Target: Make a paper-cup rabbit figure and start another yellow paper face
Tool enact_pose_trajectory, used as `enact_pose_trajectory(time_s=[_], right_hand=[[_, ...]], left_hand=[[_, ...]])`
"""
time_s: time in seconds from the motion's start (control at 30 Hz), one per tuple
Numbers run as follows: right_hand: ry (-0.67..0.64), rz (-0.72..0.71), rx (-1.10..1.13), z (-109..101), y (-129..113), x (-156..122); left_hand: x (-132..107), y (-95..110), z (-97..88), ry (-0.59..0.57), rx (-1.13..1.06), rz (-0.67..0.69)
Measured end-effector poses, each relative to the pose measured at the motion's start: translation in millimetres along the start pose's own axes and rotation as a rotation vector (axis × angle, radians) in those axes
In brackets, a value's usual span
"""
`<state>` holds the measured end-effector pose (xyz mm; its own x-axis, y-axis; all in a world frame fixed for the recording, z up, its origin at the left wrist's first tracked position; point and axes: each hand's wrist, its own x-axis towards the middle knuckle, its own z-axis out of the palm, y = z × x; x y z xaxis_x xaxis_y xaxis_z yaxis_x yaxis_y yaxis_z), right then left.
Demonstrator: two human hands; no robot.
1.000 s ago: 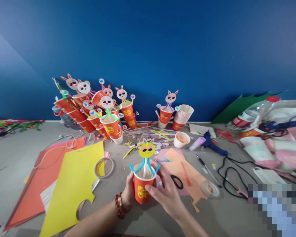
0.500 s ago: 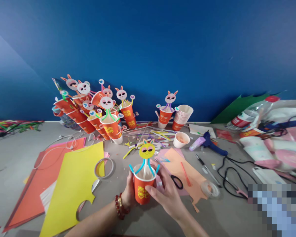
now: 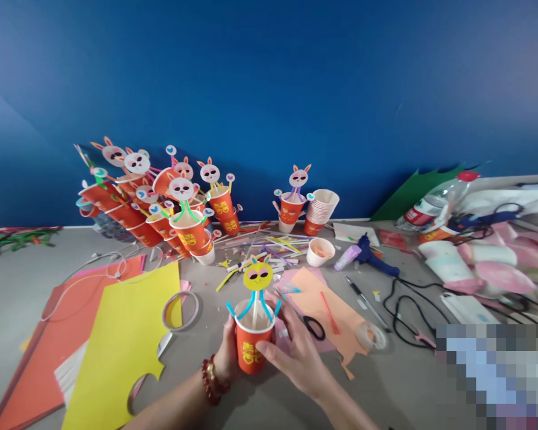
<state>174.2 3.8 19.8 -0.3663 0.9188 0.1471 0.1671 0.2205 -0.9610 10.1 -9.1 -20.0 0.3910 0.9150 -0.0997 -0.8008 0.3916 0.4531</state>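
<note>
An orange paper cup (image 3: 250, 349) stands upright on the grey table (image 3: 22, 292) near the front. A yellow bunny face (image 3: 257, 276) on a white stick rises from it, with blue pipe-cleaner arms curving out over the rim. My left hand (image 3: 228, 357), with a red bead bracelet at the wrist, wraps the cup's left side. My right hand (image 3: 296, 352) curls round the cup's right side, thumb on the front and fingers behind.
Several finished bunny cups (image 3: 179, 206) crowd the back left by the blue wall. Yellow paper (image 3: 121, 340), orange paper (image 3: 40, 352) and a tape ring (image 3: 180, 310) lie left. Scissors (image 3: 314, 327), a blue glue gun (image 3: 374, 258), a pen (image 3: 365, 294), cables and bags lie right.
Both hands keep their hold on the cup. The whole scene has slid slightly left and down in view as my head turned.
</note>
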Motion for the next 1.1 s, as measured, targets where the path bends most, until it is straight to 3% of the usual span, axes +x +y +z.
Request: enact_pose_trajectory(time_s=[0.13, 0.27, 0.33, 0.4, 0.67, 0.87, 1.1], right_hand=[[-0.074, -0.057, -0.104, -33.1, 2.6, 13.5], [0.107, -0.026, -0.591, -71.5, 14.5, 32.9], [0.064, 0.005, -0.790, -80.5, 24.4, 40.3], [0.031, 0.027, -0.829, -81.4, 35.4, 45.5], [0.117, 0.047, -0.622, -72.9, 64.3, 53.4], [0.106, 0.109, -0.260, -70.0, 54.9, 53.3], [0.081, 0.217, 0.093, -45.6, 45.9, 49.8]], left_hand=[[3.0, 4.4, 9.0, 0.006, 0.035, 0.019], [6.4, 3.8, 10.3, 0.051, 0.070, 0.042], [7.2, 1.4, 7.9, 0.058, 0.066, 0.038], [7.3, -0.9, 5.4, 0.053, 0.060, 0.031], [4.9, -1.5, -0.2, 0.030, -0.001, -0.021], [5.0, -6.3, 1.8, -0.012, 0.052, 0.022], [3.8, -7.7, 0.2, -0.047, 0.047, 0.019]])
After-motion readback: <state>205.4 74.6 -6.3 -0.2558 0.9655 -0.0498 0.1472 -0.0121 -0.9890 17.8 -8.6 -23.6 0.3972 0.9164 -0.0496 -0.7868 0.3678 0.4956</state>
